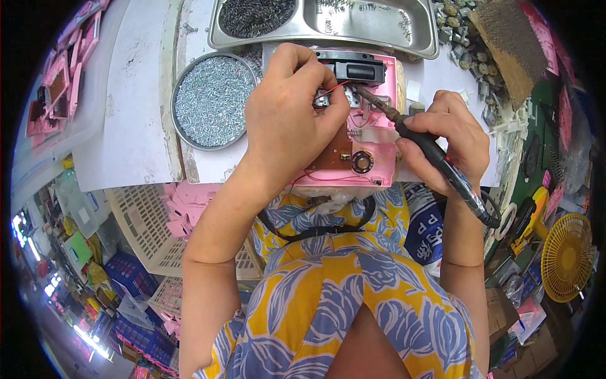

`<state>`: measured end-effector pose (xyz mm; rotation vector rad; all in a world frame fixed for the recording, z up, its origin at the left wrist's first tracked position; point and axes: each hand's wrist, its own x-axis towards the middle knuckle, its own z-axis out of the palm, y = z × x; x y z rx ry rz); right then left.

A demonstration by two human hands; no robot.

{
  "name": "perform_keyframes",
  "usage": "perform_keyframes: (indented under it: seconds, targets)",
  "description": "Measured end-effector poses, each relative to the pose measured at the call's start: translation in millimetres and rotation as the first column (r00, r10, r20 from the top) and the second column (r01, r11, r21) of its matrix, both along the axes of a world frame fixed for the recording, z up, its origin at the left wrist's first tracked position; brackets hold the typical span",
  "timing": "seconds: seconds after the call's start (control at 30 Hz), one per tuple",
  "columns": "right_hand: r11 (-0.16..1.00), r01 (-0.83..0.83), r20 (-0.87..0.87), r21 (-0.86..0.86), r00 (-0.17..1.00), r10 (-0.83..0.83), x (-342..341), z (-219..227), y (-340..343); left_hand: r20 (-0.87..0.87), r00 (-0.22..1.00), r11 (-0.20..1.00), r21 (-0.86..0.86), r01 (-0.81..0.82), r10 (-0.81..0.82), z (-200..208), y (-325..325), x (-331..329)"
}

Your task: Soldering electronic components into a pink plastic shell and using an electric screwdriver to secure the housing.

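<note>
"Pink casing (383, 165): position?"

"Near edge of the desk (139, 126), beneath left fingers (323, 74), which pinch a red wire (341, 84); right fingers (432, 122) wrap a soldering iron (424, 144)."

"Surroundings?"

"Desk white; round dish (174, 101) of screws (211, 101) left, yellow fan (566, 256) right."

Smooth plastic casing (386, 165), shiny metal tray (361, 28), cloth garment (290, 278)

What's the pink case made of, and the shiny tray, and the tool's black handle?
Pink case: probably plastic; it's evenly coloured and smooth, with a soft shine.
Tray: metal, likely steel; it's silvery, with bright reflections.
Black handle: perhaps plastic or rubber; it's dark and slightly glossy, so I'm unsure.
</note>
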<state>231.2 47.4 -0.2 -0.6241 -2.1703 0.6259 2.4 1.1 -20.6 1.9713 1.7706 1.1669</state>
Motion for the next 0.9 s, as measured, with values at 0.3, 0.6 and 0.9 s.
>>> perform_keyframes:
  seconds: [0.3,0.6,0.9]
  targets:
    - [1.0,-0.004,0.016,0.001,1.0,0.004,-0.4,2.0,0.2,0.013,1.0,0.999,0.044,-0.003,0.002,-4.0,1.6,-1.0]
    - [1.0,0.005,-0.015,0.011,1.0,-0.005,-0.5,-0.3,0.6,-0.005,1.0,1.0,0.011,0.0,0.001,-2.4,0.0,-0.7]
    - [1.0,0.02,0.007,0.022,1.0,-0.021,2.0,-1.1,-0.2,-0.027,0.999,0.995,0.094,-0.02,0.022,-7.8,2.6,0.4]
